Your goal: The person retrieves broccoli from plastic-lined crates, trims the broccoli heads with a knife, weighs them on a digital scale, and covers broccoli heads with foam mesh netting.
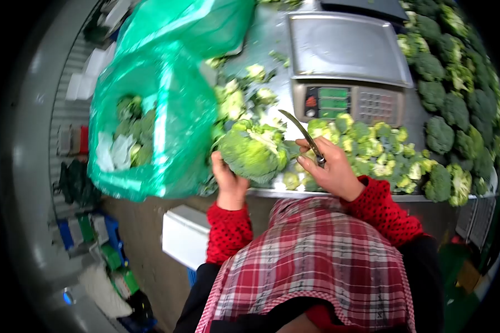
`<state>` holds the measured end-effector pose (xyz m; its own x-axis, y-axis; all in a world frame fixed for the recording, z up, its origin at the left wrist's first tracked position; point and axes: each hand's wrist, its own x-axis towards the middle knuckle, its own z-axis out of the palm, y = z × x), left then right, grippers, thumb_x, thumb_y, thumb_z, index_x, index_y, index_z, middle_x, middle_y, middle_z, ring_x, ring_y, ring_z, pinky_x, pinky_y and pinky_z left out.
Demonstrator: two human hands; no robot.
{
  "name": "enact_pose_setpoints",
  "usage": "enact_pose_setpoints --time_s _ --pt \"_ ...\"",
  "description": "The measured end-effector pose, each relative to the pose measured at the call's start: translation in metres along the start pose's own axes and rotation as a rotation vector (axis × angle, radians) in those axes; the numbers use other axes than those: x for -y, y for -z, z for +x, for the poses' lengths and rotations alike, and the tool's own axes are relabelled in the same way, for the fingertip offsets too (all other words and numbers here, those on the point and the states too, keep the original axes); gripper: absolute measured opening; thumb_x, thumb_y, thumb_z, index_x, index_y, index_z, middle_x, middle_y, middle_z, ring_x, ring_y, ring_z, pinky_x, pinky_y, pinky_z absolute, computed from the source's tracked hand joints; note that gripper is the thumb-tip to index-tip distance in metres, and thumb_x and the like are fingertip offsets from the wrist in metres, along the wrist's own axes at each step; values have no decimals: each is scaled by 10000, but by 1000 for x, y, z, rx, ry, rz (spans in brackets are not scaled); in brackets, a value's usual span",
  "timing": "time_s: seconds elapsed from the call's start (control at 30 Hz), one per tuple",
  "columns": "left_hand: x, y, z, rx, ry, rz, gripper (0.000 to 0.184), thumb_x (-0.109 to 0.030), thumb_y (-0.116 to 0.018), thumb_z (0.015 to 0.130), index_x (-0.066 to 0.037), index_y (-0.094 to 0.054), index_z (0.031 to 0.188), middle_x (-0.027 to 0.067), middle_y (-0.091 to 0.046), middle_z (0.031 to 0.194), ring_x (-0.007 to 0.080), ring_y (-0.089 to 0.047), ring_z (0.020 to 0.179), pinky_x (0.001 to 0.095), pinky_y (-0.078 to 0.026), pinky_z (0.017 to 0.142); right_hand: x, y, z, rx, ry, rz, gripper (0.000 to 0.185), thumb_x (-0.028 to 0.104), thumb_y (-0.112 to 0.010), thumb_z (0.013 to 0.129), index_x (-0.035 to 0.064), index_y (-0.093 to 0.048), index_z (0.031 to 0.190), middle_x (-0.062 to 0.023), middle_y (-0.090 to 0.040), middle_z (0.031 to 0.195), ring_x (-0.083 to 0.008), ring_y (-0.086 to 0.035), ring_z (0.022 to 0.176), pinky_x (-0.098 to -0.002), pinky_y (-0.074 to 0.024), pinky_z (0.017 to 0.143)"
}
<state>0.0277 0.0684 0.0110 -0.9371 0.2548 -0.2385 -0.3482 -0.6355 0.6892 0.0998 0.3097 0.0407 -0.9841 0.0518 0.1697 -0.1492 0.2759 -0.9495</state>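
A large broccoli head is held by my left hand, whose fingers go under and around its left side. My right hand grips a knife with a narrow, curved blade that points up and to the left. The blade stands to the right of the broccoli, apart from it. Left of my hands is a green plastic bag, open, with several broccoli heads and some whitish film inside. Cut broccoli pieces lie on the metal table to the right of the knife.
A digital scale with a steel pan stands on the table beyond my hands. Many broccoli heads are piled along the right side. Trimmings lie between bag and scale. A white box stands below the table's edge.
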Motion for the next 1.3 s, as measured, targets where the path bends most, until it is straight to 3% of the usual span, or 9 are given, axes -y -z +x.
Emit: enact_pose_setpoints --time_s 0.17,0.57,0.83,0.9,1.03,1.1,1.2,1.23,1.3 --pt "-19 -112 61 79 -163 1041 795 -220 -788 652 151 -478 1283 209 -620 1140 256 -599 1024 345 -447 945 -37 42 -59 -238 -273 46 257 161 -674 873 -24 -639 1048 -154 -692 898 -208 -668 812 -337 -512 722" --pt "152 -407 128 784 -483 1221 784 -343 -861 566 58 -550 1164 206 -638 1061 282 -628 965 356 -505 855 -48 135 -190 -685 -556 169 313 193 -647 904 -44 -633 1108 -127 -696 906 -161 -648 844 -312 -510 775" --pt "279 -657 140 773 -1107 1561 735 -455 -829 568 -54 -585 1134 153 -598 1160 345 -539 1085 448 -481 887 -44 176 -308 -1203 -719 297 205 111 -628 905 -50 -634 1032 -55 -664 769 -91 -598 680 -241 -483 623" --pt "344 -680 181 725 -1413 1481 716 -451 -819 607 -83 -576 1170 151 -532 1265 353 -529 1090 465 -477 885 -50 173 -332 -1341 -754 418 197 113 -624 910 -35 -631 1039 -48 -663 771 -73 -557 605 -234 -455 545" --pt "401 -704 191 923 -1075 1838 692 -512 -617 830 -235 -427 1434 181 -256 1548 408 -320 1373 481 -370 1070 -65 163 -344 -1400 -645 463 220 128 -632 924 25 -614 1117 -47 -616 732 -93 -494 504 -237 -399 442" --pt "395 -694 170 933 -965 1450 730 -488 -639 821 -228 -388 1455 164 -238 1563 387 -323 1382 456 -340 1101 -48 179 -326 -1306 -805 537 230 141 -612 928 -15 -591 1097 -68 -670 787 -60 -492 480 -226 -395 427" --pt "362 -645 166 1019 -1072 1284 707 -426 -698 775 -158 -465 1386 200 -352 1485 383 -478 1243 445 -447 993 -62 182 -312 -1200 -670 383 215 98 -626 904 -58 -626 1052 -74 -689 808 -89 -617 704 -239 -482 632" --pt "344 -617 170 1061 -1258 1271 524 -406 -692 778 -128 -626 1218 184 -561 1296 339 -564 1137 438 -469 952 -57 187 -301 -1157 -645 373 226 96 -628 902 -65 -624 1060 -76 -694 817 -96 -630 745 -238 -487 668" --pt "270 -568 170 1282 -1162 1539 303 -385 -697 789 -100 -728 886 124 -691 941 302 -638 952 428 -511 821 -32 198 -271 -1039 -654 391 213 84 -615 910 -67 -620 1059 -76 -699 817 -59 -553 602 -224 -440 541"
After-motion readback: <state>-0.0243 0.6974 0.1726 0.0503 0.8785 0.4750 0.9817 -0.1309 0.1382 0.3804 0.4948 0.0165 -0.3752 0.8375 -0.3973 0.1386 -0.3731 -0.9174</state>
